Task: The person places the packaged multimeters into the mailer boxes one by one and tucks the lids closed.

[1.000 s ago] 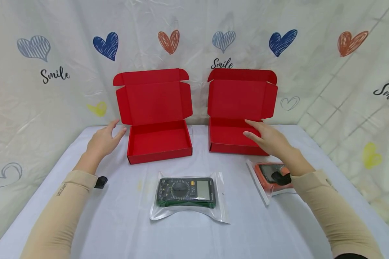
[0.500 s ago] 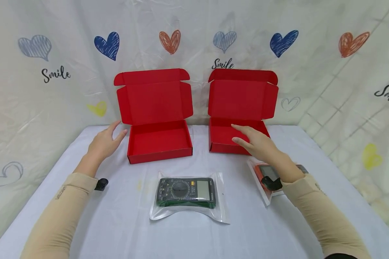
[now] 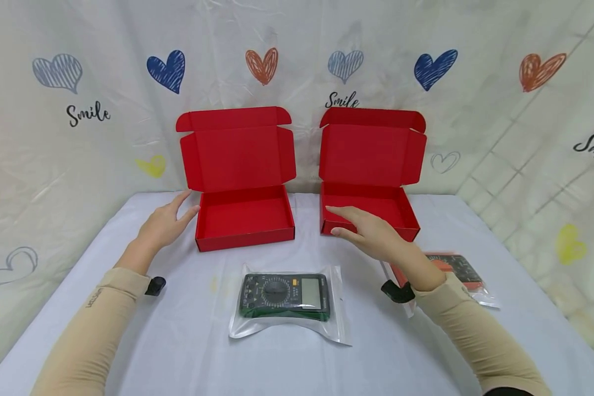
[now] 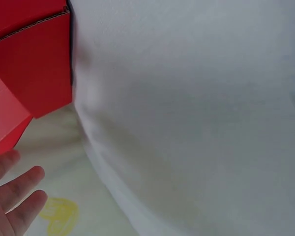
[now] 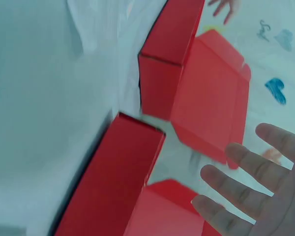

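Observation:
Two red cardboard boxes stand with raised lids at the back of the table: a left box and a right box. My left hand hovers at the left side of the left box, fingers spread and holding nothing. Over the front of the right box is my right hand, its fingers extended and nothing in them. A green and black multimeter lies in a clear plastic bag at the middle front. Another bagged multimeter, orange, lies at the right, partly hidden under my right forearm.
White cloth covers the table. Behind the boxes hangs a pale curtain printed with hearts and lettering, close to the raised lids. A dark wrist camera sits at my right wrist.
My right hand has moved left and toward me, from the right side of the right box to its front. More of the orange multimeter's right part shows. My left hand has barely moved.

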Available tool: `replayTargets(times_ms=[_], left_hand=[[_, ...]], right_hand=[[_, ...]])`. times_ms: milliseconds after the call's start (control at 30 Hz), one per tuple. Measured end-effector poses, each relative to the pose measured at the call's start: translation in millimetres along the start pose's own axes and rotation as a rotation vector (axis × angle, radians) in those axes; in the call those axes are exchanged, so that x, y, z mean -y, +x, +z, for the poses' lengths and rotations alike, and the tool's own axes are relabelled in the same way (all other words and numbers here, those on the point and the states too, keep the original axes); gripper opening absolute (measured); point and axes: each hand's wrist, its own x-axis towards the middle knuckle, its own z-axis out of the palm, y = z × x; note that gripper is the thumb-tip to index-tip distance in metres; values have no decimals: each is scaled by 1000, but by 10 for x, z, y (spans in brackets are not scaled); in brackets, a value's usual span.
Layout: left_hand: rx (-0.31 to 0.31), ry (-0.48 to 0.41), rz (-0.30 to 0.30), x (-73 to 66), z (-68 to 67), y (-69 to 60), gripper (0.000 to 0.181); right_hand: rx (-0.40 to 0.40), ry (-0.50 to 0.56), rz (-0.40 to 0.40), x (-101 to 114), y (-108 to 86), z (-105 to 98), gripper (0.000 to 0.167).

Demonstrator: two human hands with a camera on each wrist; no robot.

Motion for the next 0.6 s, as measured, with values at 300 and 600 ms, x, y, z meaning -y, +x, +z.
replayTargets(times_ms=[300, 600], left_hand=[[52, -15, 24, 11, 33, 6, 83], [115, -26, 32, 48, 37, 9, 86]], right_hand=[[87, 45, -60, 200, -4, 217, 67], [219, 43, -129, 464, -68, 436, 68]])
